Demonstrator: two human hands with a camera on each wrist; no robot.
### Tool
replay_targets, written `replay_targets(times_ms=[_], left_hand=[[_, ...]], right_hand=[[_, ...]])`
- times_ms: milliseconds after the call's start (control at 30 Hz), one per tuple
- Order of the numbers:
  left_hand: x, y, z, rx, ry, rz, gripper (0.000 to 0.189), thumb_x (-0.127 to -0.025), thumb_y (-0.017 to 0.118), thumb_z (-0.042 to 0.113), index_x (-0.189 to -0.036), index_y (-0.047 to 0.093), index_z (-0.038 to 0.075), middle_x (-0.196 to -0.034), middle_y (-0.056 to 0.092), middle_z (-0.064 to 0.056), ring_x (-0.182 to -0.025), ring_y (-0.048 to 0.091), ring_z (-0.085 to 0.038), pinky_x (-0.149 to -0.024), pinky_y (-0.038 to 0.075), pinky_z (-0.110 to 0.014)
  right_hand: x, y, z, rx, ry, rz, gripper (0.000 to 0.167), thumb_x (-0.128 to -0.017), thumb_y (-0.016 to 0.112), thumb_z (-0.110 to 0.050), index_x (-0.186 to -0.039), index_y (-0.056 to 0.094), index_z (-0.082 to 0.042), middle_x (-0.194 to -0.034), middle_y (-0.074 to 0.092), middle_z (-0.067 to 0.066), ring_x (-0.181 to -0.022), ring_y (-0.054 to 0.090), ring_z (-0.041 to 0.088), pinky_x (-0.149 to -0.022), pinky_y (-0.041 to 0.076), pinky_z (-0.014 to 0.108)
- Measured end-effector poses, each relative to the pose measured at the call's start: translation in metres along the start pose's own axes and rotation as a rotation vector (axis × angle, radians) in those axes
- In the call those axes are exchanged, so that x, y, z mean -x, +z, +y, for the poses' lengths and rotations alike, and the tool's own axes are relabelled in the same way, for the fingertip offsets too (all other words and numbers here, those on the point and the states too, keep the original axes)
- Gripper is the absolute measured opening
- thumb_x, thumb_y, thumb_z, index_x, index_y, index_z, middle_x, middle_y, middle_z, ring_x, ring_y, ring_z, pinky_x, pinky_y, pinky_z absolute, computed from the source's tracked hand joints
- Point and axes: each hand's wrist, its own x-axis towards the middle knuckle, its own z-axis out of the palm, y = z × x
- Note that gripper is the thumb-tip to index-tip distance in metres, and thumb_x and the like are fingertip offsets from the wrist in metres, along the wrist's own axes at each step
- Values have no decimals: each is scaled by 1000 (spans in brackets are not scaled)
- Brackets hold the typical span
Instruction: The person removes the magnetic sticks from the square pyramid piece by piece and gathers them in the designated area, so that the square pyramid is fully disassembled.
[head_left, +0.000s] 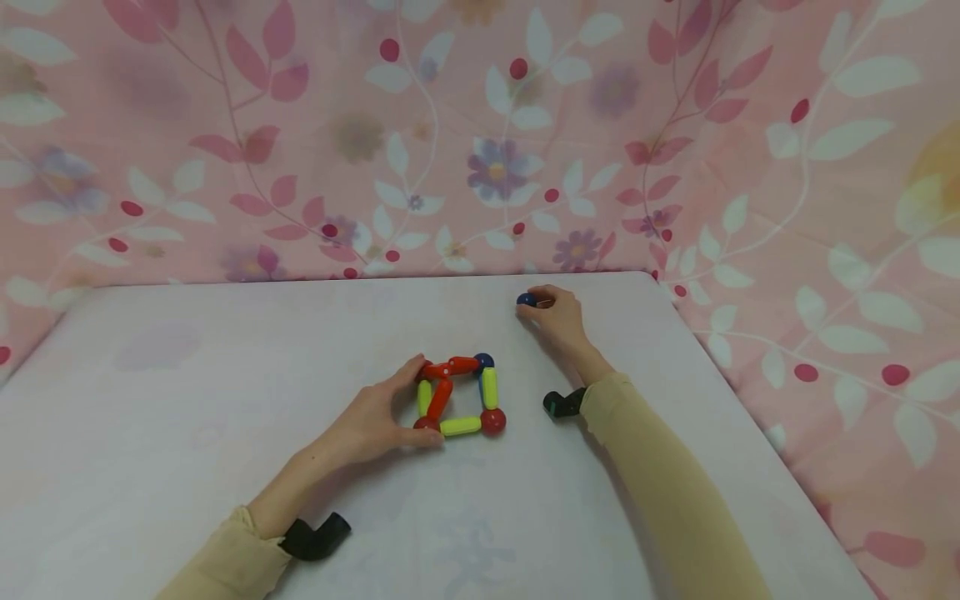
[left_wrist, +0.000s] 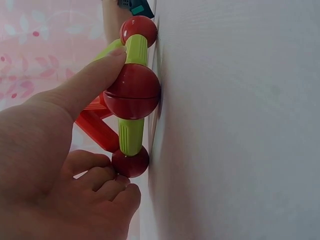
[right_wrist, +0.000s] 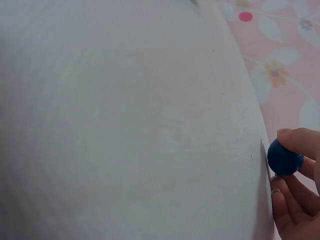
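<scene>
A ball-and-rod construction of toy sticks and balls stands on the table, with yellow-green [head_left: 461, 427], red and blue rods joined by red balls [head_left: 492, 422] and a dark blue ball [head_left: 484, 362]. My left hand [head_left: 369, 423] holds its left side. In the left wrist view the thumb [left_wrist: 95, 80] lies along a red ball [left_wrist: 132, 90] and a yellow-green rod, while curled fingers touch the lower red ball [left_wrist: 131, 162]. Farther back on the right, my right hand [head_left: 557, 318] pinches a loose blue ball [right_wrist: 284, 157] between thumb and fingers, at the tabletop.
The white table [head_left: 225, 358] reaches back to a pink floral cloth [head_left: 420, 167], which also hangs along the right side. A black wrist camera [head_left: 318, 537] sits on the left wrist, another wrist camera [head_left: 562, 404] on the right.
</scene>
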Motion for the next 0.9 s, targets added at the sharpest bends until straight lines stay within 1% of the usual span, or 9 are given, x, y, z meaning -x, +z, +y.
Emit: replay_targets(times_ms=[200,533,900], left_hand=[[0,0,0,-7,-1,-4,107,-75,85,46,-160,26,16,-163,32,-6,-149,30,-32,-111,37,-60],[0,0,1,-5,-1,-5,108,-75,85,45,-160,25,17,-164,30,-5,-151,28,-32,-112,37,-60],[0,0,0,-5,-6,-4,108,-75,86,46,-160,25,18,-164,30,-5,-150,28,-31,-112,36,-60]], right_hand=[[-2,1,1,37,2,-6,44,-91,73,-28,-130,63,-9,-122,62,13,-111,55,29,-100,50,41],[-2,2,0,42,-2,-3,46,-91,73,-26,-132,62,-8,-122,62,14,-110,55,29,-99,50,42],[-4,2,3,42,-12,0,47,-90,74,-27,-131,62,-8,-121,64,14,-110,57,29,-99,51,42]])
